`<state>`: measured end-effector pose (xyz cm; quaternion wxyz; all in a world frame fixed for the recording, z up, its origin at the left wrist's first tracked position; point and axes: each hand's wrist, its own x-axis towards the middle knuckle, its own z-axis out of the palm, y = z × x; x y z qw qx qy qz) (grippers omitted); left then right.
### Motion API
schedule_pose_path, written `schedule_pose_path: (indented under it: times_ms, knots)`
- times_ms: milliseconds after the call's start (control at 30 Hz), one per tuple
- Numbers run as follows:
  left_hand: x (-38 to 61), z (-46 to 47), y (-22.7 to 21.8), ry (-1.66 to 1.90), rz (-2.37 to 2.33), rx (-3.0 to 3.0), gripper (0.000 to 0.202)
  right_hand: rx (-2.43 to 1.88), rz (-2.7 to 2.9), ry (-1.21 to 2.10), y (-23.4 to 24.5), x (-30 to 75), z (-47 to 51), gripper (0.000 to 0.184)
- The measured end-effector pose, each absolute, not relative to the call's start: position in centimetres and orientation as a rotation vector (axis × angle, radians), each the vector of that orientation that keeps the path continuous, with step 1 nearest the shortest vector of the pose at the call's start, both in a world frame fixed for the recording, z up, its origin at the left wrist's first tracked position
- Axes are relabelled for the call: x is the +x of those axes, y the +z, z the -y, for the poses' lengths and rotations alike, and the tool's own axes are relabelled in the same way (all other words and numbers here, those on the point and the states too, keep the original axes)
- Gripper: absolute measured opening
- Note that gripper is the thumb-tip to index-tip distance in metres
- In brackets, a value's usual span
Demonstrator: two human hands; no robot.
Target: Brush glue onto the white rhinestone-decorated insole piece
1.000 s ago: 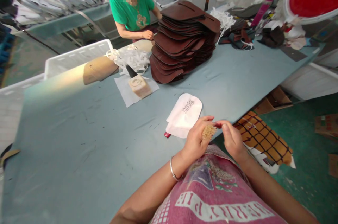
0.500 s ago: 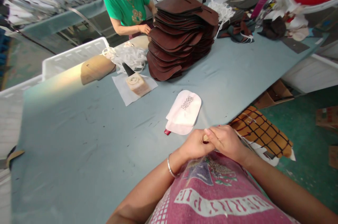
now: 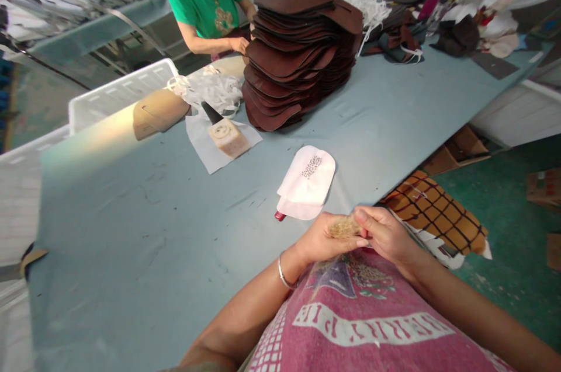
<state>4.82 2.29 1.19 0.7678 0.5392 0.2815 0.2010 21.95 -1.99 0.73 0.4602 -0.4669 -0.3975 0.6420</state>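
Note:
My left hand is curled around a small tan bristly tuft, a brush head or fibre bundle. My right hand meets it from the right, fingertips pinched on the tuft's end. Both hands hover at the near edge of the pale blue table, above my pink printed top. Just beyond them lies a white cut piece with a small perforated pattern, and a red tip pokes out from under it.
A tall stack of brown leather pieces stands mid-table. A glue bottle lies on white paper, beside white straps. A person in a green shirt works at the far side. A checked cushion sits on the right.
My hands closed together over the tuft, then parted a little, so the bristles show again between them. The view shifted slightly; the table things stay put.

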Motion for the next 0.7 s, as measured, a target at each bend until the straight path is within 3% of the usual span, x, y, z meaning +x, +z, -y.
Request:
schedule_pose_path:
  times_ms: [133, 300, 433, 533, 700]
  knots:
    - [4.4, -2.5, 1.6, 0.418, -0.663, 1.288, 0.051, -1.0, 0.912, 1.568, 2.1, 22.5, 1.3, 0.051]
    - [4.8, -2.4, 0.6, 0.265, -0.512, 1.3, 0.036, -1.409, 2.041, 1.004, 5.0, 23.3, 1.4, 0.06]
    - [5.3, -2.5, -0.2, 0.192, -0.415, 1.409, 0.023, -1.283, 2.345, 0.737, 4.5, 22.7, 1.3, 0.044]
    - [5.3, -2.5, -0.1, 0.043, -0.489, 1.295, 0.031, -1.22, 2.141, 1.053, 3.1, 22.2, 1.0, 0.05]
    - [4.9, -2.7, 0.1, 0.003, -0.407, 1.117, 0.051, -1.258, 1.319, 1.729, 1.3, 21.0, 1.2, 0.054]
